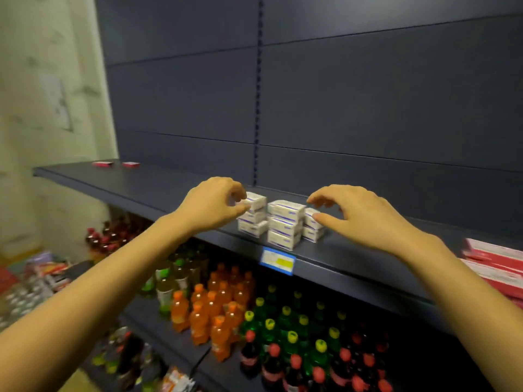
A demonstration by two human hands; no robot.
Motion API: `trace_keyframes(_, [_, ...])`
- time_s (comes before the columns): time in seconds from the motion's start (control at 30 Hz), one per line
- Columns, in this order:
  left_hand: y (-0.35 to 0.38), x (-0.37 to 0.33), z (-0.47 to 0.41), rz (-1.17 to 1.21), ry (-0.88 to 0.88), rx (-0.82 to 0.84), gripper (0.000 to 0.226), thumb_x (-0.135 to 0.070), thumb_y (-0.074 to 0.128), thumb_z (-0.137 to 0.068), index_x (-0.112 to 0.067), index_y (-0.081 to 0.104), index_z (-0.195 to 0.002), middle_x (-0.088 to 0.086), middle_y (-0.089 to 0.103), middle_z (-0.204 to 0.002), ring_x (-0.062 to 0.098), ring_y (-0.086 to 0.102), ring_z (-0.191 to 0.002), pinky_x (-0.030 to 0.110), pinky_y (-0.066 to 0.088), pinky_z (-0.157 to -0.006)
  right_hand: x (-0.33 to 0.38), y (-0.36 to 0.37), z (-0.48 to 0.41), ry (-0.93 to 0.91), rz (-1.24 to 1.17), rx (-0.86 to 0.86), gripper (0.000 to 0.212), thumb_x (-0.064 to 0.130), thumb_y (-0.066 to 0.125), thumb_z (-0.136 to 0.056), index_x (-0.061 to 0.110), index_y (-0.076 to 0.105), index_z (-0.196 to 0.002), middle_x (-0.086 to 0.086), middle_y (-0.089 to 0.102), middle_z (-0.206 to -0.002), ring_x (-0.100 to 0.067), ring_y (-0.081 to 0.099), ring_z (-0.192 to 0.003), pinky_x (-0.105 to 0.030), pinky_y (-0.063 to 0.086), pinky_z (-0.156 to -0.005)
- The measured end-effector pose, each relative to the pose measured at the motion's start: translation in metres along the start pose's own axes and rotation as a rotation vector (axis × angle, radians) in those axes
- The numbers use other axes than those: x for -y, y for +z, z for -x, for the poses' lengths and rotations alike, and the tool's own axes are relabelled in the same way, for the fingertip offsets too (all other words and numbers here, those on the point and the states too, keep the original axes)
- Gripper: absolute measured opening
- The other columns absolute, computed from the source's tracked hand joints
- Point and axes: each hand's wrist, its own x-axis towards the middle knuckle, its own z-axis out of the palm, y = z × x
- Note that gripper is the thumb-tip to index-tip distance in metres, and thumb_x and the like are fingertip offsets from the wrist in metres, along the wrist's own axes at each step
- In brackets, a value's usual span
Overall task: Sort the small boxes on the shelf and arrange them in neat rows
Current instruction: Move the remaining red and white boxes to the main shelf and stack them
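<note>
Several small white boxes with purple print stand in three short stacks on the dark shelf (158, 185), near its front edge. My left hand (210, 205) pinches the top box of the left stack (256, 200) between thumb and fingers. The middle stack (284, 223) is three boxes high and stands free. My right hand (359, 215) hovers with fingers spread beside the right stack (312, 227), its thumb tip touching or nearly touching the top box there. Two flat red boxes (103, 164) lie at the far left back of the shelf.
Larger red-and-white boxes (495, 258) are piled at the shelf's right end. A blue price tag (277, 260) hangs on the front edge. Below, bottles with orange, green and red drinks (215, 315) fill the lower shelves. A pale wall is to the left.
</note>
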Motion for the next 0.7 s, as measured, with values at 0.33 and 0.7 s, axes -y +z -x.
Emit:
trace_keyframes(0.33, [-0.056,0.166,0.049,-0.141,-0.187,0.023,0.032,-0.042,0.057,-0.086,-0.019,0.063,-0.106,-0.002,0.064,-0.109,0.014,0.058,-0.097,0.032,0.049,-0.083,0.132,0.072,-0.116,-0.179,-0.074,0.038,0.029,0.044,0.049,-0.091,0.039,0.050,-0.120,0.020,0.056,-0.119,-0.005,0.051,-0.112,-0.033,0.046,-0.089])
trace_keyframes(0.7, [-0.090,0.333,0.066,-0.186,-0.261,0.046,0.030,-0.040,0.057,-0.086,-0.016,0.064,-0.104,0.001,0.066,-0.109,0.015,0.057,-0.087,0.029,0.048,-0.071,0.262,0.153,-0.241,-0.237,-0.105,0.054,0.032,0.041,0.048,-0.092,0.033,0.050,-0.123,0.014,0.056,-0.122,-0.009,0.052,-0.113,-0.033,0.044,-0.089])
